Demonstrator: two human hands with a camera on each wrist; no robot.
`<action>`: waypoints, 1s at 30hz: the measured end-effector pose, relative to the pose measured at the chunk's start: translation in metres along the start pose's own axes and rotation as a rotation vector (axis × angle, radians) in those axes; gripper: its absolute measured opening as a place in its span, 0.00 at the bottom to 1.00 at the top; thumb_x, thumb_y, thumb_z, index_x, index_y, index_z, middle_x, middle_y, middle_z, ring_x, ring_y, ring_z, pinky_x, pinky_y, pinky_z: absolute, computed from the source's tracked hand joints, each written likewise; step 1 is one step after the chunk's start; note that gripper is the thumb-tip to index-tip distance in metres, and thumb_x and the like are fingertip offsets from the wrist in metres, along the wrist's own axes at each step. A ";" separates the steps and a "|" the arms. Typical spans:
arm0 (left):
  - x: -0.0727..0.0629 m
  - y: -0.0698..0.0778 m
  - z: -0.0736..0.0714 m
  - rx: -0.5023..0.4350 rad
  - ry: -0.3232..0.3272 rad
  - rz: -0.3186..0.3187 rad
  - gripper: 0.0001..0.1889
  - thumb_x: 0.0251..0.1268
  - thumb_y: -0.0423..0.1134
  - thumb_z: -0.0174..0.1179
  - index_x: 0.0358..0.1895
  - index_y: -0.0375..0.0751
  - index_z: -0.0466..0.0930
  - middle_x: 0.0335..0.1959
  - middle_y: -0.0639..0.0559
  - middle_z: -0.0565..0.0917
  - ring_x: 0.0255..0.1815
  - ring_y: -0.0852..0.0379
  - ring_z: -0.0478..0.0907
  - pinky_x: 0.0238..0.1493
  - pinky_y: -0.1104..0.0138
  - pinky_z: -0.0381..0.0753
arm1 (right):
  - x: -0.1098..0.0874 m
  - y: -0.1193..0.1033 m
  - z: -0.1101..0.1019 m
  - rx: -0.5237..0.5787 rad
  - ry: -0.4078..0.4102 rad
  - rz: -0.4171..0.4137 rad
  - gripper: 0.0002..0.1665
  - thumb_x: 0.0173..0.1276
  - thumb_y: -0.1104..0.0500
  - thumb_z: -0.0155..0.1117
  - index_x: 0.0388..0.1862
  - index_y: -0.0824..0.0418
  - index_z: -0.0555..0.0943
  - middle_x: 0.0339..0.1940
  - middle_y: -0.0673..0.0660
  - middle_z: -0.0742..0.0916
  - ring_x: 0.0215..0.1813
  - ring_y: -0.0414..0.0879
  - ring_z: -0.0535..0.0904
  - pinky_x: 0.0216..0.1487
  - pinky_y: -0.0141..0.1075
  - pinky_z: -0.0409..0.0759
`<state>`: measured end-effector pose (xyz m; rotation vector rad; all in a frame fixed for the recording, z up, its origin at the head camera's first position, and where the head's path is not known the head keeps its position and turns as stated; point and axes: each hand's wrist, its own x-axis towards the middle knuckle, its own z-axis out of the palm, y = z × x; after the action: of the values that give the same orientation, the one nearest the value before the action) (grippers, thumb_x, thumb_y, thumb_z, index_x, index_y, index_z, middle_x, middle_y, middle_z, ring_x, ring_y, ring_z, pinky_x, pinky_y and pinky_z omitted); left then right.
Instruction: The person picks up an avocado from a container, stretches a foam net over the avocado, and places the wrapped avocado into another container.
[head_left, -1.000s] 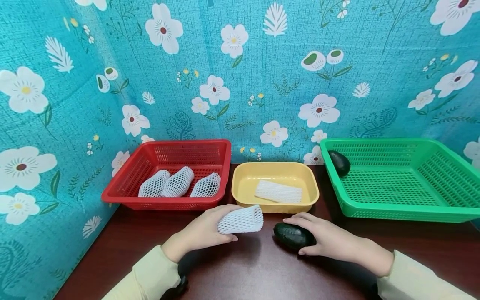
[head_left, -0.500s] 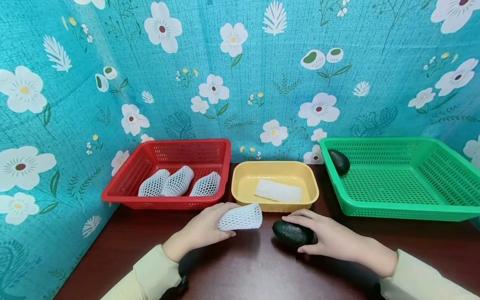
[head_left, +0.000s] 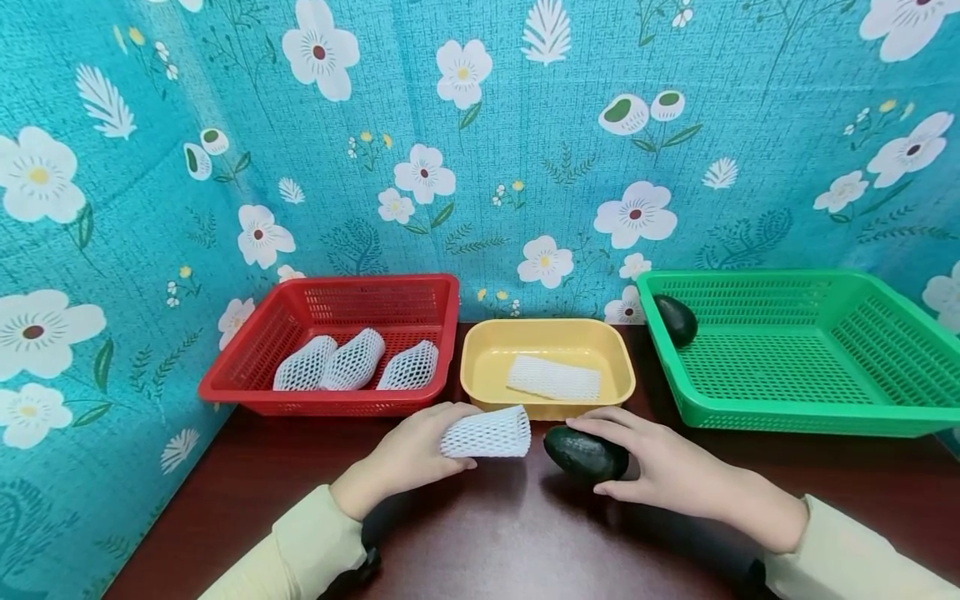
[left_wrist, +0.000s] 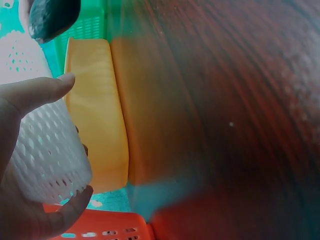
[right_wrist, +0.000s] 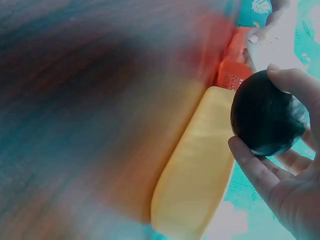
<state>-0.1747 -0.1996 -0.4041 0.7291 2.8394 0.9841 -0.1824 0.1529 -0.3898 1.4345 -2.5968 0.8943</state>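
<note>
In the head view my left hand (head_left: 412, 457) holds a white foam net sleeve (head_left: 486, 433), its open end facing right. The left wrist view shows the thumb across the sleeve (left_wrist: 50, 145) and fingers curled beneath. My right hand (head_left: 663, 462) grips a dark green avocado (head_left: 585, 454) by its right end, the other end pointing at the sleeve's mouth. A small gap separates avocado and sleeve. Thumb and fingers close round the avocado (right_wrist: 267, 115) in the right wrist view. Behind both hands, a yellow tray (head_left: 547, 408) contains another flat white foam net (head_left: 553, 377).
A red basket (head_left: 330, 404) at the back left contains 3 net-wrapped items (head_left: 354, 360). The green basket (head_left: 795, 417) at the back right has one bare avocado (head_left: 677, 320) in its left corner. Dark wooden table (head_left: 525, 542) lies under everything, with a floral blue cloth (head_left: 465, 208) behind.
The right hand has lifted the avocado slightly and tilted it. The left hand and sleeve have shifted a little right, narrowing the gap. The head view has moved slightly.
</note>
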 end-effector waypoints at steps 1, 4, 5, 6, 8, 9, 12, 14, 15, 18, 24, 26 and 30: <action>0.000 0.001 0.000 0.001 0.006 -0.003 0.35 0.49 0.38 0.81 0.64 0.50 0.77 0.56 0.54 0.81 0.53 0.57 0.77 0.57 0.54 0.81 | 0.000 -0.001 -0.001 0.004 0.002 0.004 0.44 0.57 0.59 0.82 0.73 0.54 0.74 0.62 0.55 0.78 0.44 0.38 0.78 0.32 0.29 0.81; 0.000 0.003 -0.001 0.005 0.016 -0.013 0.36 0.49 0.39 0.81 0.65 0.50 0.77 0.57 0.55 0.81 0.54 0.56 0.77 0.58 0.53 0.81 | 0.001 -0.003 -0.005 0.006 0.007 0.014 0.44 0.57 0.58 0.82 0.73 0.52 0.73 0.63 0.55 0.78 0.43 0.38 0.77 0.31 0.28 0.80; 0.000 0.004 -0.001 0.004 0.017 -0.017 0.36 0.49 0.39 0.81 0.65 0.50 0.77 0.57 0.55 0.81 0.54 0.56 0.77 0.58 0.54 0.81 | 0.002 -0.003 -0.007 0.000 0.013 0.010 0.45 0.57 0.58 0.82 0.73 0.52 0.73 0.63 0.55 0.78 0.43 0.38 0.77 0.30 0.28 0.80; 0.000 0.004 -0.001 0.002 0.018 -0.021 0.36 0.49 0.39 0.81 0.65 0.51 0.77 0.58 0.55 0.81 0.55 0.56 0.77 0.58 0.54 0.81 | 0.002 -0.004 -0.008 -0.006 0.017 0.009 0.45 0.57 0.58 0.83 0.73 0.52 0.73 0.63 0.55 0.78 0.43 0.38 0.77 0.30 0.27 0.79; 0.000 0.004 -0.001 0.004 0.022 -0.024 0.37 0.49 0.39 0.81 0.65 0.52 0.77 0.58 0.56 0.81 0.55 0.57 0.77 0.58 0.54 0.80 | 0.002 -0.005 -0.011 -0.011 0.027 0.004 0.45 0.56 0.58 0.83 0.73 0.52 0.73 0.63 0.54 0.78 0.45 0.40 0.77 0.31 0.27 0.80; 0.000 0.005 -0.001 0.003 0.025 -0.021 0.37 0.48 0.39 0.81 0.65 0.52 0.77 0.57 0.56 0.81 0.54 0.58 0.77 0.58 0.55 0.80 | 0.003 -0.006 -0.012 -0.012 0.029 0.004 0.46 0.56 0.58 0.83 0.73 0.51 0.73 0.63 0.54 0.78 0.46 0.41 0.77 0.30 0.27 0.79; 0.001 0.007 -0.001 0.001 0.033 0.003 0.36 0.47 0.40 0.82 0.64 0.52 0.78 0.56 0.58 0.81 0.53 0.59 0.77 0.56 0.56 0.81 | 0.004 -0.008 -0.015 -0.003 0.033 0.004 0.46 0.56 0.59 0.83 0.73 0.51 0.73 0.63 0.54 0.78 0.49 0.44 0.78 0.31 0.28 0.81; 0.001 0.009 -0.001 -0.002 0.032 0.011 0.36 0.47 0.42 0.82 0.63 0.53 0.78 0.55 0.59 0.81 0.52 0.60 0.77 0.54 0.58 0.82 | 0.005 -0.009 -0.016 0.006 0.030 0.004 0.46 0.56 0.60 0.83 0.73 0.50 0.73 0.63 0.53 0.78 0.50 0.45 0.78 0.31 0.29 0.82; 0.001 0.011 0.000 -0.003 0.031 0.012 0.36 0.46 0.43 0.82 0.63 0.53 0.78 0.54 0.59 0.81 0.51 0.61 0.77 0.54 0.59 0.82 | 0.005 -0.009 -0.016 0.003 0.029 -0.002 0.46 0.56 0.59 0.83 0.73 0.50 0.73 0.63 0.53 0.78 0.50 0.45 0.78 0.31 0.28 0.81; 0.001 0.015 0.000 -0.014 0.017 0.006 0.36 0.46 0.44 0.83 0.63 0.55 0.78 0.53 0.60 0.80 0.51 0.62 0.76 0.52 0.60 0.82 | 0.006 -0.010 -0.017 -0.013 0.032 -0.018 0.46 0.55 0.59 0.84 0.73 0.51 0.73 0.63 0.53 0.79 0.51 0.45 0.78 0.33 0.27 0.81; 0.003 0.021 0.002 -0.023 -0.007 0.019 0.37 0.47 0.43 0.82 0.64 0.55 0.77 0.55 0.60 0.80 0.52 0.62 0.76 0.53 0.61 0.81 | 0.010 -0.012 -0.017 -0.064 0.053 -0.065 0.48 0.53 0.58 0.85 0.73 0.52 0.74 0.63 0.51 0.79 0.51 0.43 0.79 0.39 0.30 0.82; 0.003 0.023 0.003 -0.021 -0.005 0.031 0.37 0.47 0.42 0.82 0.64 0.54 0.77 0.55 0.59 0.80 0.52 0.61 0.76 0.53 0.62 0.82 | 0.011 -0.013 -0.016 -0.076 0.055 -0.074 0.48 0.53 0.57 0.85 0.73 0.52 0.74 0.63 0.51 0.79 0.52 0.43 0.79 0.42 0.32 0.82; 0.003 0.025 0.003 -0.023 0.003 0.033 0.37 0.47 0.42 0.82 0.65 0.53 0.77 0.56 0.59 0.80 0.52 0.61 0.76 0.52 0.63 0.82 | 0.014 -0.015 -0.016 -0.080 0.047 -0.079 0.47 0.53 0.57 0.85 0.72 0.52 0.73 0.64 0.50 0.79 0.53 0.42 0.79 0.46 0.35 0.83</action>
<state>-0.1668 -0.1793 -0.3917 0.7762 2.8225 1.0207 -0.1827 0.1445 -0.3652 1.4664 -2.4926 0.7957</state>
